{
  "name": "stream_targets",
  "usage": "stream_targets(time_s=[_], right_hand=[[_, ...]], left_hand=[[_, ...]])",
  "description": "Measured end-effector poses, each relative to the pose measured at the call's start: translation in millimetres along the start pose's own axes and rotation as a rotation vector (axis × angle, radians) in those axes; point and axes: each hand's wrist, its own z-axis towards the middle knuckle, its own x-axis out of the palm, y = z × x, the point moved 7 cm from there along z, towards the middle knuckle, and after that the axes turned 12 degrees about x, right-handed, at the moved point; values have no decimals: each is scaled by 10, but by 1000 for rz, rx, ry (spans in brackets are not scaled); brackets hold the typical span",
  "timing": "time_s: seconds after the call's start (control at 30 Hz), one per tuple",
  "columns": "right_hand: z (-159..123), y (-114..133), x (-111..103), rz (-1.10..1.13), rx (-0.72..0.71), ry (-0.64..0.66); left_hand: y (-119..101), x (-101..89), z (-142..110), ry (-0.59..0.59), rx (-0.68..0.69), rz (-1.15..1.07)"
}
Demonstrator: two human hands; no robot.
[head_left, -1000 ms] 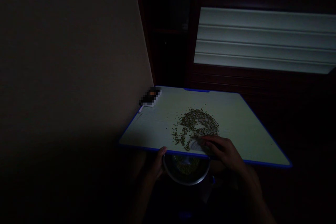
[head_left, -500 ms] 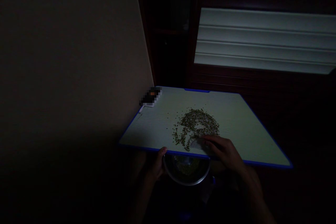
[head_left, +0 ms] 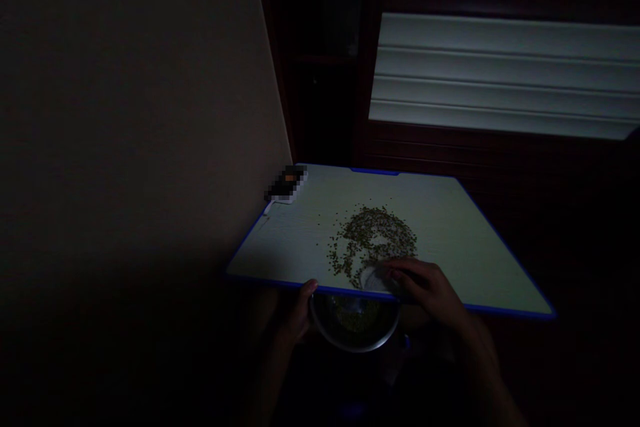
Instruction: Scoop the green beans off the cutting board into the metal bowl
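Observation:
A white board with a blue edge [head_left: 445, 240] lies tilted in the view, and a loose ring of small greenish-brown seeds [head_left: 373, 233] covers its middle. My right hand [head_left: 430, 290] rests near the board's front edge, pinching a small white object [head_left: 375, 278] against the seeds. Just below that edge sits a steel bowl [head_left: 355, 345] holding more seeds [head_left: 355, 320]. My left hand [head_left: 300, 313] is at the bowl's left rim, apparently gripping it. The board's edge hides the bowl's far part.
A small dark device, blurred, on a white base [head_left: 286, 185] stands at the board's far left corner against a beige wall [head_left: 150, 113]. Dark wooden furniture [head_left: 320, 113] and a pale slatted blind [head_left: 500, 73] fill the background.
My right hand and the white object have shifted slightly toward the board's front edge. The left hand and bowl look unchanged.

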Motion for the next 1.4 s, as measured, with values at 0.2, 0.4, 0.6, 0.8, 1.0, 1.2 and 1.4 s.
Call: stream_targets(time_s=[0.2, 0.4, 0.6, 0.8, 1.0, 1.2, 1.4], right_hand=[[13, -57, 15, -38, -1, -8], [16, -54, 11, -47, -9, -33], [2, 18, 39, -39, -33, 26], [1, 4, 9, -20, -32, 4], [-2, -14, 9, -16, -43, 2], [5, -22, 7, -24, -22, -2], [0, -8, 6, -7, -31, 7]], left_hand=[[71, -67, 25, 11, -57, 62], [12, 11, -7, 20, -37, 33], [-22, 7, -17, -8, -1, 36], [21, -5, -14, 19, -41, 44], [19, -21, 8, 44, -6, 38], [71, -44, 28, 42, -37, 12], [68, -8, 13, 38, -67, 24]])
